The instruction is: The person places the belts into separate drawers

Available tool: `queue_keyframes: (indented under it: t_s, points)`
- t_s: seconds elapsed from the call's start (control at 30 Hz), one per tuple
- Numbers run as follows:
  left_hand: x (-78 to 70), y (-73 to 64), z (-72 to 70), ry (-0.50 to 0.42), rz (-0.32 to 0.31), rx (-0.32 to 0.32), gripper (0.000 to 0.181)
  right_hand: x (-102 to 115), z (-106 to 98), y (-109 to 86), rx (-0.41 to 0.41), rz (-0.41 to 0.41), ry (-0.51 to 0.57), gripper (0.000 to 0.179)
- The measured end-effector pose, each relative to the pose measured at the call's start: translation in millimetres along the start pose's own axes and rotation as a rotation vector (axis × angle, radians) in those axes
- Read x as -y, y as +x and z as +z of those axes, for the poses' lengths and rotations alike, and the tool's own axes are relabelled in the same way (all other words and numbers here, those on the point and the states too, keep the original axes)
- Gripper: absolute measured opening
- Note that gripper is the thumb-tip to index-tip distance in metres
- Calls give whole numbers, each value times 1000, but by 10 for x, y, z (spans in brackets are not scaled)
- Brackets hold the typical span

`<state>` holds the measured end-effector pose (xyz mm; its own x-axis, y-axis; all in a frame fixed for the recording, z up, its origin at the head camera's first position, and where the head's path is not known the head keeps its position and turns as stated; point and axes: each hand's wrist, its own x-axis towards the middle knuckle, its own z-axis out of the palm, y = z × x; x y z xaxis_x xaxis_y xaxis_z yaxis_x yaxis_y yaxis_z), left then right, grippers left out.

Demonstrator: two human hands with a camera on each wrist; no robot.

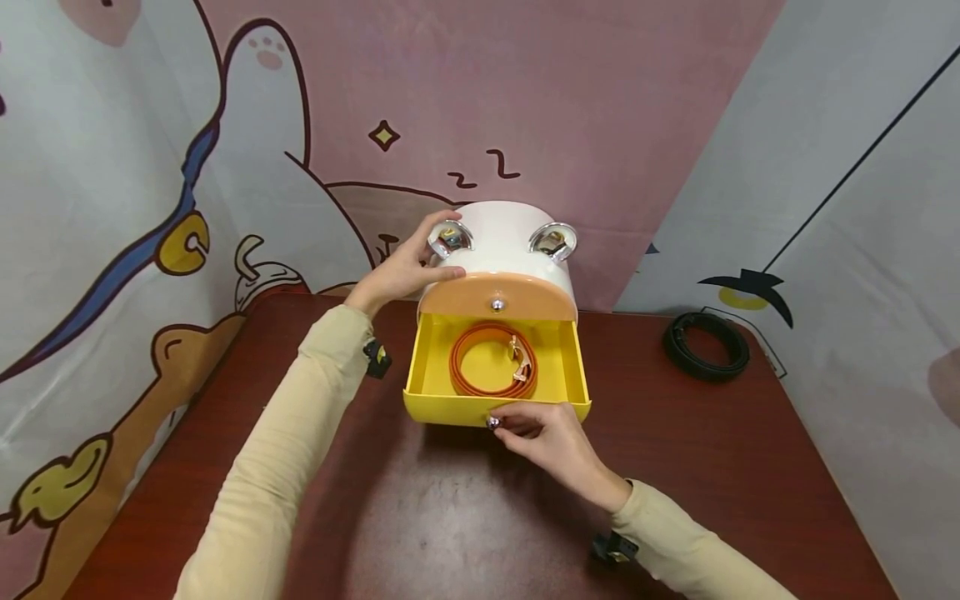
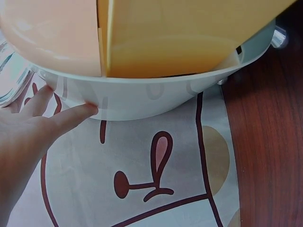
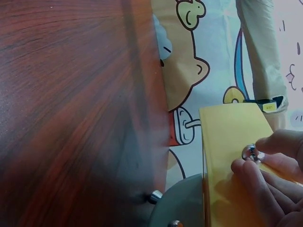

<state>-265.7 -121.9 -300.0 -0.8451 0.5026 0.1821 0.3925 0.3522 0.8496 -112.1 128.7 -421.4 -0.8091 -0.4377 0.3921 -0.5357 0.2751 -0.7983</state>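
A white rounded drawer box (image 1: 501,227) with two shiny silver ears stands at the back of the table. Its lower yellow drawer (image 1: 420,367) is pulled out, and a coiled orange-brown belt (image 1: 459,367) with a metallic buckle lies inside. My right hand (image 1: 551,442) pinches the drawer's silver knob (image 3: 250,152) between thumb and fingers. On the box's left side rests my left hand (image 1: 408,262), fingers by the left ear (image 1: 450,239) and thumb on the front edge. In the left wrist view its fingertips touch the white shell (image 2: 137,99). Above the drawer, the orange upper drawer (image 1: 457,296) is closed.
A coiled black belt (image 1: 707,346) lies on the right of the dark red-brown wooden table (image 1: 637,417). A cartoon-printed cloth (image 1: 510,100) hangs behind and along both sides, close behind the box.
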Motion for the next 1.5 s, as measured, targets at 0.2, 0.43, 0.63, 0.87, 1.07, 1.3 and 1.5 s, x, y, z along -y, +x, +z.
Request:
queue_keyframes:
  t_s: [0.2,0.43,0.63,0.87,1.07,1.3,1.5]
  points:
    - [-9,-3,1,-14,-2,0,77,-50,107,-2,-93,-64,-54,23]
    - [77,33,-16,-6,-19,-6,78,-122,194,-14,-177,-158,-119,24]
    - [322,117,-13,3,-11,-26,79,-161,210,45,-208,-157,-123,23]
    - [362,112,9,-16,16,-30,76,-216,204,131,-225,-117,-106,24]
    - [355,115,-2,-28,37,-31,76,-253,182,199,-232,-125,-107,25]
    - [365,125,-6,-37,46,-18,76,-313,146,310,-235,-110,-114,23]
    - [354,127,-10,-11,46,-19,76,-381,112,390,-245,-100,-135,23]
